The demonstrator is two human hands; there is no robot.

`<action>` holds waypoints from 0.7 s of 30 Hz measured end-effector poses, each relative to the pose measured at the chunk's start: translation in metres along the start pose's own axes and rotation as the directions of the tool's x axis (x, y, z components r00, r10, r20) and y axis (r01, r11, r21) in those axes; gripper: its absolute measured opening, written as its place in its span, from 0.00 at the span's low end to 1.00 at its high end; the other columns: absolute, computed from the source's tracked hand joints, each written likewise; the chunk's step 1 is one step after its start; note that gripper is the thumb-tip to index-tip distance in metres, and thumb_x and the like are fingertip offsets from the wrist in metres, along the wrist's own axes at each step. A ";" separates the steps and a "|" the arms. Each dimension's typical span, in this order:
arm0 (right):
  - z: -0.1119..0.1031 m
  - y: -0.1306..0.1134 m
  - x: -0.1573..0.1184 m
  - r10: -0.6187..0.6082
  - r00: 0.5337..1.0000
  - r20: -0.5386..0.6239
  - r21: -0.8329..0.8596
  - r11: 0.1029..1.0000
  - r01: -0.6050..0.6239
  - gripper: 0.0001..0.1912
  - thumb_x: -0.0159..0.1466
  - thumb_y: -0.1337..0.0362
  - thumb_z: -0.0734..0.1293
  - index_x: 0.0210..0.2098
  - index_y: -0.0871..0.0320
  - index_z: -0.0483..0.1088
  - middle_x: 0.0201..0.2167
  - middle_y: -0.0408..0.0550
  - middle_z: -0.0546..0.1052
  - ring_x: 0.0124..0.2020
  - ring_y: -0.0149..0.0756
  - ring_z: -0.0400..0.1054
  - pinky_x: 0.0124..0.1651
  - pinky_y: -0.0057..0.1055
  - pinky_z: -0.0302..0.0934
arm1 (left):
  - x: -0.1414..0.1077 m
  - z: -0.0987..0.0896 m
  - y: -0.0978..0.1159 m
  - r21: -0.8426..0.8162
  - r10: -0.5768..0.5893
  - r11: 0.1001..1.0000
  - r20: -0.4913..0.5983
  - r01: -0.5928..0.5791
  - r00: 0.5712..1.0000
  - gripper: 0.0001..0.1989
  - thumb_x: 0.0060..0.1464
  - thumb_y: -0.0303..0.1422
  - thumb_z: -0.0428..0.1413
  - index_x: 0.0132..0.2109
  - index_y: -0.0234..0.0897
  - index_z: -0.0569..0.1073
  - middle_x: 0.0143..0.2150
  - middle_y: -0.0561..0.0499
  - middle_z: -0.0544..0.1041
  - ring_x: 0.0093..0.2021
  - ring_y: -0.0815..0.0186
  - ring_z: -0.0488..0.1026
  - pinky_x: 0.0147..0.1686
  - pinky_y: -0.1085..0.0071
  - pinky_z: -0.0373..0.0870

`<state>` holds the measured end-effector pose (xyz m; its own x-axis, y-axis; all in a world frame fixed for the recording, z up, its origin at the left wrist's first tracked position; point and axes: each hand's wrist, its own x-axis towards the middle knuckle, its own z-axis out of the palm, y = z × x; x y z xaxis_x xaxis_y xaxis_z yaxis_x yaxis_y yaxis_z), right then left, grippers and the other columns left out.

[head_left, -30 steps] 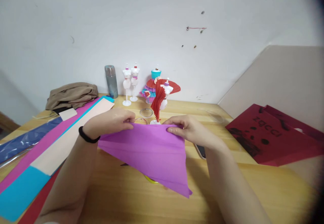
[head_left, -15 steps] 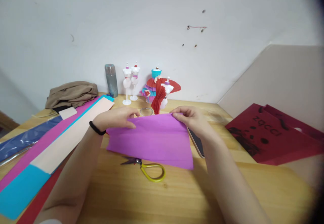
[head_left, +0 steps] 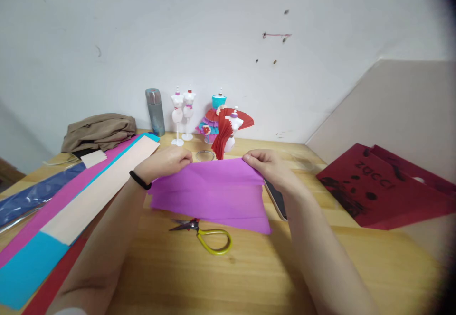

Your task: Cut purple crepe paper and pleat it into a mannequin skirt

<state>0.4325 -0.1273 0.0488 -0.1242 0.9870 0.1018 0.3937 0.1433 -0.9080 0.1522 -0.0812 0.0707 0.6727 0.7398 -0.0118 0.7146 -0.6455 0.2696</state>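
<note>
A purple sheet (head_left: 213, 191) with a fold along its upper part spans the space between both hands over the wooden table. My left hand (head_left: 166, 160), a black band at its wrist, is closed on the sheet's upper left edge. At the upper right corner, my right hand (head_left: 263, 163) pinches the sheet between thumb and fingers. Yellow-handled scissors (head_left: 214, 241) lie just below the sheet, their blades pointing left. A phone (head_left: 276, 198) is partly hidden beside my right wrist.
Long coloured sheets (head_left: 96, 186) and a brown cloth (head_left: 99, 132) lie at the left. A bottle (head_left: 155, 113), white mannequins (head_left: 177, 110) and a red-draped mannequin (head_left: 233, 127) stand at the back. A red bag (head_left: 384, 186) is at the right.
My left hand's fingers have closed on the sheet's upper edge. The fold along the top of the sheet has come down a little. My right hand keeps its pinch.
</note>
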 end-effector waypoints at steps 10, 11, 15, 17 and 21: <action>0.000 -0.002 0.000 -0.015 0.998 -0.056 0.062 0.998 0.019 0.15 0.56 0.51 0.70 0.26 0.57 0.75 0.23 0.43 0.75 0.25 0.34 0.66 0.30 0.31 0.57 | 0.015 0.017 0.011 0.056 0.077 0.995 0.007 -0.077 0.997 0.12 0.56 0.27 0.47 0.29 0.36 0.72 0.29 0.49 0.75 0.31 0.65 0.67 0.31 0.69 0.56; 0.000 -0.002 0.000 -0.019 0.997 -0.072 0.051 0.998 0.023 0.14 0.57 0.52 0.70 0.28 0.57 0.77 0.25 0.45 0.77 0.27 0.35 0.68 0.32 0.32 0.59 | 0.014 0.016 0.010 0.062 0.076 0.995 0.008 -0.076 0.997 0.13 0.56 0.27 0.46 0.29 0.36 0.72 0.29 0.49 0.75 0.31 0.65 0.67 0.31 0.69 0.57; -0.001 0.002 0.003 -0.036 0.992 -0.124 -0.007 0.999 0.035 0.13 0.58 0.53 0.68 0.30 0.56 0.79 0.30 0.47 0.80 0.31 0.40 0.72 0.35 0.33 0.63 | 0.010 0.012 0.004 0.088 0.049 0.995 -0.004 -0.049 0.999 0.14 0.58 0.27 0.43 0.32 0.36 0.74 0.31 0.48 0.77 0.33 0.64 0.69 0.33 0.70 0.59; -0.001 0.005 0.004 -0.054 0.988 -0.145 -0.051 0.998 0.048 0.14 0.59 0.53 0.68 0.29 0.56 0.78 0.30 0.47 0.81 0.33 0.41 0.73 0.36 0.34 0.64 | 0.007 0.009 -0.001 0.103 0.027 0.994 -0.009 -0.026 1.000 0.14 0.57 0.27 0.43 0.33 0.36 0.74 0.33 0.48 0.77 0.34 0.63 0.70 0.34 0.69 0.61; 0.000 0.007 0.005 -0.096 0.983 -0.154 -0.104 0.991 0.081 0.15 0.60 0.52 0.66 0.30 0.56 0.79 0.33 0.49 0.82 0.37 0.46 0.75 0.39 0.37 0.66 | 0.004 0.005 -0.010 0.136 0.005 0.991 -0.031 -0.001 1.000 0.14 0.57 0.27 0.44 0.32 0.35 0.74 0.33 0.47 0.78 0.34 0.62 0.70 0.34 0.69 0.61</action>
<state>0.4346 -0.1211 0.0430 -0.0203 0.9680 0.2501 0.4747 0.2295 -0.8497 0.1493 -0.0727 0.0633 0.6701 0.7420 0.0190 0.7335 -0.6659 0.1363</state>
